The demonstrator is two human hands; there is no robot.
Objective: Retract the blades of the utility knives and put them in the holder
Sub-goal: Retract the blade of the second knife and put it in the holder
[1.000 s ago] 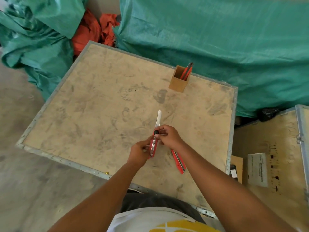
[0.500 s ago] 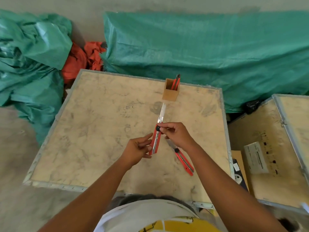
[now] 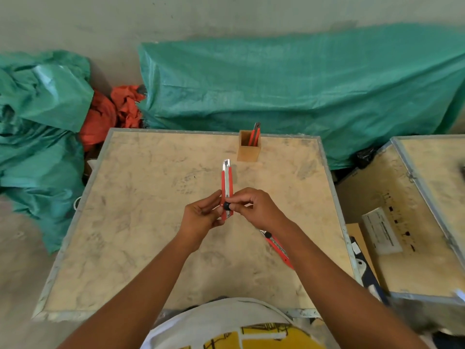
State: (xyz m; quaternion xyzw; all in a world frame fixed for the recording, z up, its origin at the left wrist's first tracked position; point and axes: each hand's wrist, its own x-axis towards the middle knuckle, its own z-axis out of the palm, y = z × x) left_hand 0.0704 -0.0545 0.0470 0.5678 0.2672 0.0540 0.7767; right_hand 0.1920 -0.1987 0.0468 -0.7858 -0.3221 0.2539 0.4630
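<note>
Since half a second ago the blade has slid most of the way back: only a short silver tip shows at the top of the knife (image 3: pixel 227 183), where a long strip stuck out before. My left hand (image 3: pixel 201 217) grips the knife's lower body, its fingers (image 3: pixel 214 197) pressed to the left side. My right hand (image 3: pixel 256 210) pinches the black slider (image 3: pixel 227 205) near the bottom of the handle. I hold the knife upright at centre frame, above the counter (image 3: pixel 141 222). A second knife (image 3: pixel 278 246) lies flat on the counter lower right of centre, partly hidden under my right forearm. Toward the upper centre stands the holder (image 3: pixel 248 153), one knife already inside it.
</note>
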